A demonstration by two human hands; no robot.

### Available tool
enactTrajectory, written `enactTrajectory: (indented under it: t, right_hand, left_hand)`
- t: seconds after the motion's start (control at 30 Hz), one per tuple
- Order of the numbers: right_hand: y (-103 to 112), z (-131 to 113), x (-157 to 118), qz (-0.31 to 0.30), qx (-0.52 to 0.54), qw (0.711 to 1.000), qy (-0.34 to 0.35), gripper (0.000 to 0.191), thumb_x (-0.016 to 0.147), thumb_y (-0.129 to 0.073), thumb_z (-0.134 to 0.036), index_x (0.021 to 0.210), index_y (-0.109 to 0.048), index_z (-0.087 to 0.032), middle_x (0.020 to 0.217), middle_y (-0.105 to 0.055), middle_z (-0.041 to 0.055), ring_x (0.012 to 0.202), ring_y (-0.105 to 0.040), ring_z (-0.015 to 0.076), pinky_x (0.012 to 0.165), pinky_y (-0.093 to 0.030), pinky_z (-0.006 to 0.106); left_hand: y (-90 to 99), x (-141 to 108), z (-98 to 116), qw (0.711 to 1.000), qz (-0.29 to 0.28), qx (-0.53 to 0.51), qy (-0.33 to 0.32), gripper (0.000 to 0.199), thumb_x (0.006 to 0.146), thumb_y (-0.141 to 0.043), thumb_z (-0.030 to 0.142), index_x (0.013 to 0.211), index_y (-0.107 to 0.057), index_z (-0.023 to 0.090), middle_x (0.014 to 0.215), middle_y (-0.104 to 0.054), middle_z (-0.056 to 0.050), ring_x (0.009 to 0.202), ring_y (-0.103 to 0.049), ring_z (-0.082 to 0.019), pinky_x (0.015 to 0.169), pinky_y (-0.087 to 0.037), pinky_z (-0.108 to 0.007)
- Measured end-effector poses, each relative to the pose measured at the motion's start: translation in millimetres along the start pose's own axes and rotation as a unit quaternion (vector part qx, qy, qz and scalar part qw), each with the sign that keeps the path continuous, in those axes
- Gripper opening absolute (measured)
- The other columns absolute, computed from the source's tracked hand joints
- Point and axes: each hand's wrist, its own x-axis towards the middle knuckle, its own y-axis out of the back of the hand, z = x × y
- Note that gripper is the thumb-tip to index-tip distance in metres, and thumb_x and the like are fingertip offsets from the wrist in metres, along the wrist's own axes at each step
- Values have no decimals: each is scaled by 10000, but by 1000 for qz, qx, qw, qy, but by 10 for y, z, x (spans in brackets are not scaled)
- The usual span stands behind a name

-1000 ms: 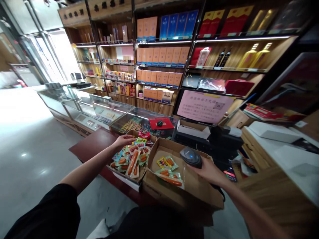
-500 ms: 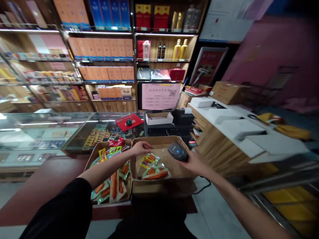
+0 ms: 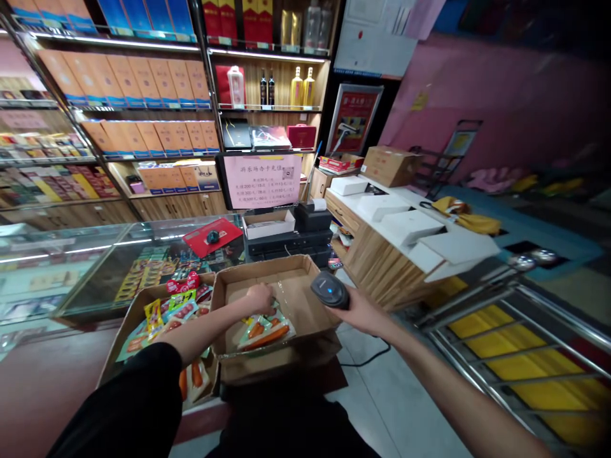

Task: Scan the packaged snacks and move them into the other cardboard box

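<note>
My right hand (image 3: 359,310) is wrapped round a dark barcode scanner (image 3: 330,291) with a lit blue spot, held above the right side of an open cardboard box (image 3: 305,315). Inside this box, my left hand (image 3: 260,298) reaches down with curled fingers onto a few packets. Its fingertips are mostly hidden, so what they pinch is unclear. Just below it lie clear packets of sausages (image 3: 270,332). Under my left forearm stands a second cardboard box (image 3: 125,316), filled with snack packets such as a yellow packet (image 3: 153,316) and a red one (image 3: 184,282).
Behind the boxes are a monitor with a pink sheet (image 3: 261,183), a receipt printer (image 3: 312,216) and a white tray (image 3: 268,224). A glass counter (image 3: 95,254) runs left, with a red mat (image 3: 212,236) on it. Metal railings (image 3: 506,331) stand at right; the scanner's cable (image 3: 367,362) hangs below.
My left hand has lowered from above the box's far left part onto the packets. The view has turned right, and the scanner stays in my right hand over the box.
</note>
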Motion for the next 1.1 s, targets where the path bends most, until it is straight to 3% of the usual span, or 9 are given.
enactTrajectory:
  t: [0.1, 0.2, 0.3, 0.4, 0.5, 0.63, 0.8, 0.93, 1.1]
  right_hand:
    - [75, 98, 36, -5, -3, 1000, 11, 411, 766, -724, -339, 1157, -675, -224, 1095, -767, 97, 1043, -710, 321, 837, -554, 382]
    - [129, 205, 90, -13, 3, 1000, 28, 406, 757, -733, -340, 1142, -676, -224, 1054, -775, 87, 1007, -718, 313, 824, -555, 382]
    - [177, 294, 139, -34, 10, 998, 57, 373, 765, -717, -346, 1113, -681, -218, 1035, -777, 80, 981, -720, 306, 811, -555, 383]
    - [235, 351, 167, -53, 15, 995, 79, 383, 761, -707, -333, 1123, -680, -210, 1039, -774, 84, 968, -720, 305, 797, -554, 381]
    - [303, 384, 172, -68, 24, 992, 102, 417, 752, -706, -318, 1153, -675, -207, 1066, -769, 77, 975, -717, 296, 815, -554, 378]
    - [393, 396, 165, -93, 38, 985, 139, 426, 763, -698, -321, 1169, -671, -193, 1081, -763, 76, 991, -713, 286, 840, -555, 375]
    - [458, 406, 180, -127, 64, 976, 165, 459, 771, -705, -328, 1210, -647, -205, 1134, -750, 69, 1050, -699, 279, 894, -551, 383]
    - [463, 450, 226, -135, 63, 975, 168, 468, 772, -717, -341, 1215, -644, -207, 1152, -748, 77, 1066, -695, 292, 910, -547, 404]
    - [454, 464, 289, -147, 64, 969, 187, 440, 740, -732, -296, 1167, -667, -207, 1154, -750, 76, 1074, -694, 307, 897, -546, 400]
  left_hand:
    - [50, 64, -16, 992, 34, -117, 21, 232, 505, -864, 263, 594, -661, 197, 737, -712, -121, 852, -716, -332, 777, -539, -351]
    - [134, 136, -19, 965, 20, -255, 64, 174, 576, -822, 214, 565, -650, 192, 584, -655, -34, 746, -704, -250, 719, -539, -295]
    - [201, 158, 8, 872, -13, -477, 105, 136, 618, -821, 170, 656, -691, 159, 641, -698, -23, 704, -701, -196, 687, -560, -278]
    - [229, 103, 69, 768, -28, -633, 98, 256, 580, -891, 168, 767, -721, 123, 800, -755, -74, 770, -728, -203, 742, -584, -301]
    - [215, 19, 155, 719, -13, -689, 92, 397, 523, -945, 195, 842, -728, 102, 919, -767, -122, 854, -742, -231, 791, -587, -316]
    - [153, -36, 276, 700, 56, -705, 101, 503, 495, -966, 231, 911, -712, 110, 987, -761, -129, 830, -742, -220, 739, -577, -298]
    - [109, -36, 383, 705, 148, -673, 171, 434, 550, -940, 268, 883, -706, 116, 840, -745, -65, 687, -673, -115, 600, -486, -187]
    - [98, -61, 459, 697, 140, -676, 193, 368, 620, -902, 327, 868, -713, 131, 745, -716, -44, 605, -622, -107, 615, -523, -240]
    - [63, -121, 542, 699, 137, -683, 160, 438, 585, -921, 309, 953, -739, 154, 824, -739, -60, 686, -665, -144, 632, -535, -256]
